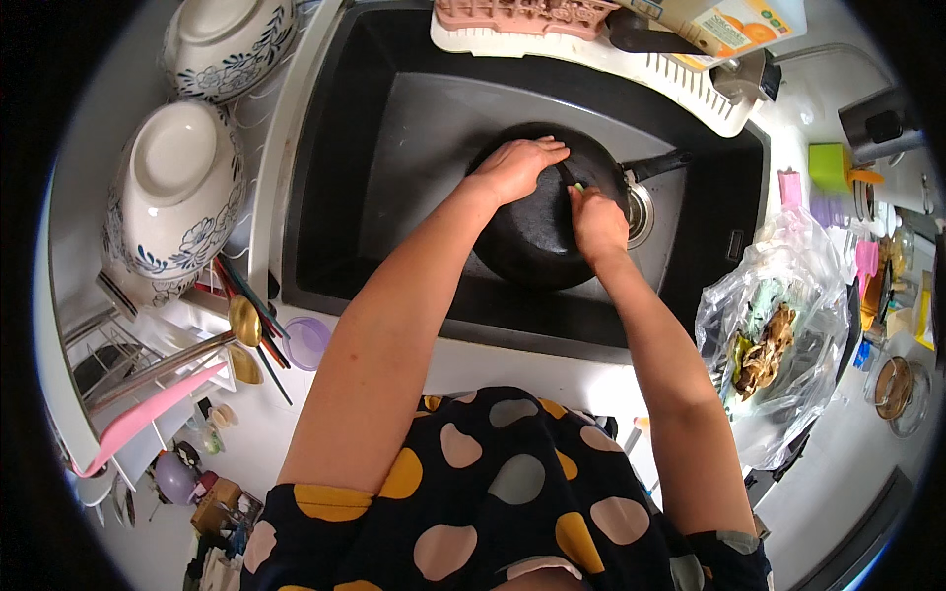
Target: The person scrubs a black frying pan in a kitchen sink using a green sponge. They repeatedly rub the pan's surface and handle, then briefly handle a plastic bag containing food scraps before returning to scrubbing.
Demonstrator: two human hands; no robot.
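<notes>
A black frying pan (543, 229) lies upside down in the dark sink (436, 118), its handle pointing right, partly over the metal drain (641, 214). My left hand (521, 166) rests on the pan's underside, fingers stretched out and pointing right. Against the right part of the underside, my right hand (600, 221) is closed on a small tool with a dark, narrow part (567, 174) and a bit of green at the grip. The tool's dark end reaches towards my left fingertips. What kind of tool it is cannot be told.
Upturned patterned bowls (177, 155) and a ladle (244, 321) stand at the left, near a purple cup (304, 343). A white drying tray (510, 44) lines the sink's far edge, with a plastic jug (739, 29). A clear bag (805, 295) of scraps sits at the right.
</notes>
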